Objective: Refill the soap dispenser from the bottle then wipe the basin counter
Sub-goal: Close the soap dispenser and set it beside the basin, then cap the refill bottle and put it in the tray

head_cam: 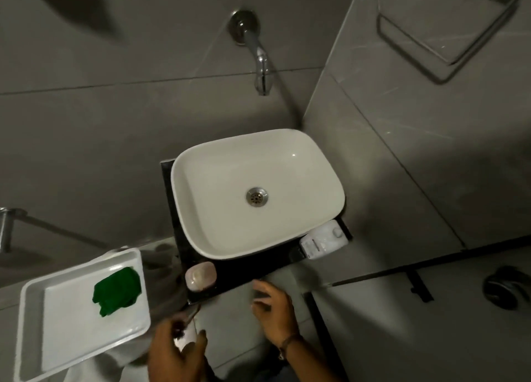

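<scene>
My left hand (172, 353) is closed around a small pale container with a dark pump top, apparently the soap dispenser (184, 334), held low, in front of the black counter (247, 269). My right hand (275, 312) hovers just before the counter's front edge with fingers apart and blurred, holding nothing. A white bottle (323, 242) lies on its side on the counter at the basin's right front corner. The white basin (201, 232) is dry-looking and holds nothing. A green cloth (117, 291) lies crumpled in a white tray (34, 324) at the left.
A pinkish soap dish (200, 275) sits on the counter's left front corner. A chrome wall spout (260, 56) hangs over the basin. Grey tiled walls close in behind and at the right, with a towel rail (431, 51) and a dark round object (507, 291) at the right.
</scene>
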`<state>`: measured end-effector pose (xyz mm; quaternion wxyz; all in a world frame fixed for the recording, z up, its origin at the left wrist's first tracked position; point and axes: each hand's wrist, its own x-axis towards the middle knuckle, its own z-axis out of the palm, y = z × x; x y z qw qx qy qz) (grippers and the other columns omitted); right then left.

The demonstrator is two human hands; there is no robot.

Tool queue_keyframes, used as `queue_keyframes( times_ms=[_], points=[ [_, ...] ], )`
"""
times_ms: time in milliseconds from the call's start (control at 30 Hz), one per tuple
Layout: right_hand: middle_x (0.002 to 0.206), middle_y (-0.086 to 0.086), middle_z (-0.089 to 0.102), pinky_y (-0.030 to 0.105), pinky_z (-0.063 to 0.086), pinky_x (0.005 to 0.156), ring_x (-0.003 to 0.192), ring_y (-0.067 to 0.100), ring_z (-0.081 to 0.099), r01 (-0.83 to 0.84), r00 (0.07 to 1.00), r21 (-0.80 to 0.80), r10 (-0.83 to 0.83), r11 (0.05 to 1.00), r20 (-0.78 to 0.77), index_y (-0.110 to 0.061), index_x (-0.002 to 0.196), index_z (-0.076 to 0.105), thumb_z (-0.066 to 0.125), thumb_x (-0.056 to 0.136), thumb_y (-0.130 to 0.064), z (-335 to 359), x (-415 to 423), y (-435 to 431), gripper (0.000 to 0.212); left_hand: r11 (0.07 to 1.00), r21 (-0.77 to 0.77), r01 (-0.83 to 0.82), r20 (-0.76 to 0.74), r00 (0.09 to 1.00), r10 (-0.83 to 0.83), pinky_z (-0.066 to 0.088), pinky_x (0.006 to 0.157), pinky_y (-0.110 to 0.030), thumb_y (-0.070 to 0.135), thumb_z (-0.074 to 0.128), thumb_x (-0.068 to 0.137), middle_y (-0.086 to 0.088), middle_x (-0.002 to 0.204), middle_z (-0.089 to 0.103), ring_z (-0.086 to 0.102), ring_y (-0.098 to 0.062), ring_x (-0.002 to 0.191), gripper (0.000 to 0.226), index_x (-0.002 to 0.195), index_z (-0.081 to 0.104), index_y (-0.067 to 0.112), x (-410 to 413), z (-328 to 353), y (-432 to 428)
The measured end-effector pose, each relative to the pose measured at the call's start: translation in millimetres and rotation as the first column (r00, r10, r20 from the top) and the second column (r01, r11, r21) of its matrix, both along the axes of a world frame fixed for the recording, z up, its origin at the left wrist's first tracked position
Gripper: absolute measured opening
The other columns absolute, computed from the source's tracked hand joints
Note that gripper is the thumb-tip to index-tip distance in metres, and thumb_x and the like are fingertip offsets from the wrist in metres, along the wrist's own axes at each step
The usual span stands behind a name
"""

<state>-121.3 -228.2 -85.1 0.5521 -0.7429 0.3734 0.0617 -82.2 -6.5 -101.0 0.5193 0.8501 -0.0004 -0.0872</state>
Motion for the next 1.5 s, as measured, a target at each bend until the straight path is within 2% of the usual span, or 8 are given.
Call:
queue_keyframes(
  times_ms=[200, 467, 667, 833, 967, 1167, 1267, 1500],
  points=[
    [0.116, 0.004, 0.069, 0.01, 0.049, 0.08, 0.102, 0.016, 0.067, 0.113, 0.985, -0.156, -0.131, 0.981, -0.111, -0.011, 0.133, 0.063, 0.066, 0.092, 0.006, 2, -68, -87, 0.044, 0.906, 0.163, 0.39, 0.295, 0.857, -0.422, 0.052, 0.081, -0.032, 0.05, 0.077, 0.075, 0.02, 0.117, 0.06, 0.06, -0.011, 0.102, 0.049, 0.121, 0.062, 0.043, -25, 60, -151],
    [0.125, 0.005, 0.071, 0.034, 0.056, 0.1, 0.115, 0.021, 0.067, 0.45, 0.893, -0.264, -0.435, 0.853, 0.116, -0.012, 0.13, 0.068, 0.07, 0.095, -0.003, 22, -49, -205, 0.037, 0.77, 0.544, 0.334, 0.27, 0.799, -0.537, 0.049, 0.089, -0.052, 0.058, 0.091, 0.063, -0.011, 0.139, 0.057, 0.048, -0.033, 0.121, 0.096, 0.148, 0.053, 0.035, 3, 82, -308],
    [0.13, 0.009, 0.07, 0.041, 0.056, 0.103, 0.121, 0.025, 0.065, 0.252, 0.968, -0.393, -0.225, 0.884, 0.114, -0.011, 0.13, 0.069, 0.073, 0.09, 0.002, 20, -6, -251, 0.043, 0.784, 0.586, 0.204, 0.269, 0.864, -0.426, 0.034, 0.09, -0.048, 0.054, 0.097, 0.056, -0.009, 0.132, 0.054, 0.049, -0.034, 0.116, 0.104, 0.148, 0.057, 0.029, -8, 62, -333],
    [0.112, -0.006, 0.072, 0.0, 0.047, 0.073, 0.113, 0.021, 0.067, 0.103, 0.99, -0.568, -0.139, 0.817, -0.021, -0.022, 0.114, 0.073, 0.064, 0.099, -0.023, 3, 18, -270, 0.017, 0.815, 0.567, 0.121, 0.289, 0.897, -0.334, 0.033, 0.087, -0.047, 0.05, 0.099, 0.056, -0.005, 0.123, 0.059, 0.049, -0.032, 0.111, 0.089, 0.136, 0.065, 0.03, -10, 60, -342],
    [0.123, 0.006, 0.07, 0.035, 0.054, 0.099, 0.116, 0.026, 0.065, -0.076, 0.993, -0.617, 0.002, 0.783, -0.12, -0.014, 0.121, 0.07, 0.059, 0.103, -0.025, -14, 24, -279, 0.024, 0.811, 0.575, 0.11, 0.271, 0.91, -0.315, 0.032, 0.086, -0.046, 0.051, 0.097, 0.058, -0.005, 0.123, 0.061, 0.047, -0.03, 0.111, 0.08, 0.13, 0.068, 0.031, -8, 59, -344],
    [0.113, 0.008, 0.073, 0.035, 0.058, 0.091, 0.106, 0.027, 0.069, -0.013, 0.997, -0.596, -0.037, 0.803, -0.072, -0.012, 0.111, 0.074, 0.064, 0.097, -0.013, 8, 12, -277, 0.017, 0.789, 0.592, 0.164, 0.274, 0.88, -0.388, 0.033, 0.078, -0.042, 0.051, 0.093, 0.061, 0.001, 0.121, 0.072, 0.057, -0.031, 0.104, 0.073, 0.125, 0.068, 0.027, -2, 71, -341],
    [0.096, 0.002, 0.076, 0.028, 0.059, 0.077, 0.091, 0.022, 0.071, 0.085, 0.996, -0.582, -0.088, 0.809, 0.023, -0.017, 0.096, 0.077, 0.076, 0.085, -0.009, 49, -3, -270, 0.013, 0.84, 0.494, 0.222, 0.286, 0.871, -0.399, 0.043, 0.081, -0.044, 0.051, 0.09, 0.063, 0.001, 0.119, 0.074, 0.063, -0.031, 0.106, 0.07, 0.123, 0.07, 0.023, -1, 84, -332],
    [0.085, -0.023, 0.07, 0.003, 0.055, 0.064, 0.081, -0.008, 0.071, 0.055, 0.949, -0.471, 0.101, 0.881, 0.3, -0.027, 0.11, 0.076, 0.087, 0.076, -0.013, 216, -21, -242, 0.038, 0.899, -0.303, 0.317, 0.27, 0.933, -0.238, 0.058, 0.083, -0.027, 0.026, 0.097, 0.057, 0.003, 0.125, 0.061, 0.062, -0.01, 0.116, 0.078, 0.127, 0.064, 0.021, 14, 148, -294]
  ],
)
